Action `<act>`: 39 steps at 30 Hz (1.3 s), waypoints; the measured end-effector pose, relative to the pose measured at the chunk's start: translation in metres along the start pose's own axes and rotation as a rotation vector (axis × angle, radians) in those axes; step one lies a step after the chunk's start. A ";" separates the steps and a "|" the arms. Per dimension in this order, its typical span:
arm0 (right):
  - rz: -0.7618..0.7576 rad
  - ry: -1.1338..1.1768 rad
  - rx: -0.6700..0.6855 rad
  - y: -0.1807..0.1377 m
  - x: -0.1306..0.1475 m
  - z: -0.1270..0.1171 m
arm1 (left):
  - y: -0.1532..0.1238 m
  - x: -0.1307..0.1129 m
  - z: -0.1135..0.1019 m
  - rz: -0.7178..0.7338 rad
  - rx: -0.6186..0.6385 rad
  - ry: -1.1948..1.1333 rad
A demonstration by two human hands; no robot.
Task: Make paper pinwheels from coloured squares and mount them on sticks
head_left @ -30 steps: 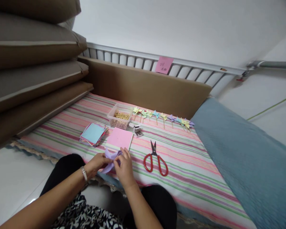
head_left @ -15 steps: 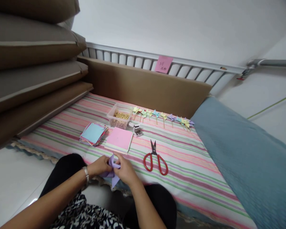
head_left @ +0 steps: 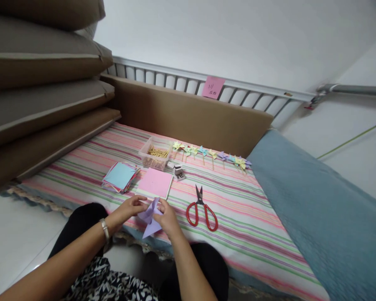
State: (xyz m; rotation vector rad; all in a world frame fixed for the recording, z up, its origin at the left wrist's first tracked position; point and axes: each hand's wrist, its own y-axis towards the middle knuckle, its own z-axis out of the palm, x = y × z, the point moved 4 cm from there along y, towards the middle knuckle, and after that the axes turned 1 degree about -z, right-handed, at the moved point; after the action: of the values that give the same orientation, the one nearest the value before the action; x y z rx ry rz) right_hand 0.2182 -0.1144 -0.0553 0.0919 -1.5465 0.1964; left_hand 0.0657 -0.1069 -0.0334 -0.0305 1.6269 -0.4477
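My right hand (head_left: 167,218) pinches a purple paper pinwheel (head_left: 151,218), its blades partly folded in toward the middle. Just left of the paper is my left hand (head_left: 130,210), fingers apart and stretched toward its edge; whether a fingertip touches the paper I cannot tell. Beyond the hands lie a stack of pink paper squares (head_left: 155,182) and a messier pile of coloured paper squares (head_left: 119,176) with light blue on top. Red-handled scissors (head_left: 201,209) rest on the striped cloth to the right, blades slightly parted and pointing away.
A clear plastic box (head_left: 144,156) of thin wooden sticks stands farther back, beside a small open box (head_left: 179,172). Several pinwheels on sticks (head_left: 212,154) form a row before a brown panel (head_left: 188,113). Stacked brown cushions (head_left: 50,96) rise at left; blue fabric (head_left: 288,188) lies right.
My left hand has loosened from the purple paper and shifted a little left, its fingers spreading. The paper has turned slightly in my right hand. The view has shifted slightly.
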 end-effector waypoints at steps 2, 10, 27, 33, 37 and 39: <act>0.017 0.063 -0.067 0.001 0.002 -0.003 | -0.006 -0.001 0.004 -0.059 -0.010 -0.131; 0.033 0.226 -0.155 0.000 0.003 0.001 | -0.003 0.015 0.032 -0.071 -0.066 -0.380; -0.078 0.080 -0.191 -0.001 0.006 0.003 | 0.004 0.013 0.005 -0.099 -0.226 -0.371; -0.503 -0.453 -0.200 -0.016 0.039 0.002 | 0.004 0.004 -0.021 -0.103 -0.287 -0.377; -0.538 -0.544 -0.157 -0.016 0.038 0.006 | 0.007 0.002 -0.027 -0.098 -0.294 -0.383; -0.532 -0.549 -0.141 -0.015 0.037 0.007 | 0.007 0.002 -0.026 -0.097 -0.289 -0.384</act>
State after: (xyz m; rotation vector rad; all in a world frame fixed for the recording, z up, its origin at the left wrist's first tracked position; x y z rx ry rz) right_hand 0.2148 -0.1283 -0.0177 0.4697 -2.0117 -0.3899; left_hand 0.0420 -0.0938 -0.0364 -0.3915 1.3012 -0.2572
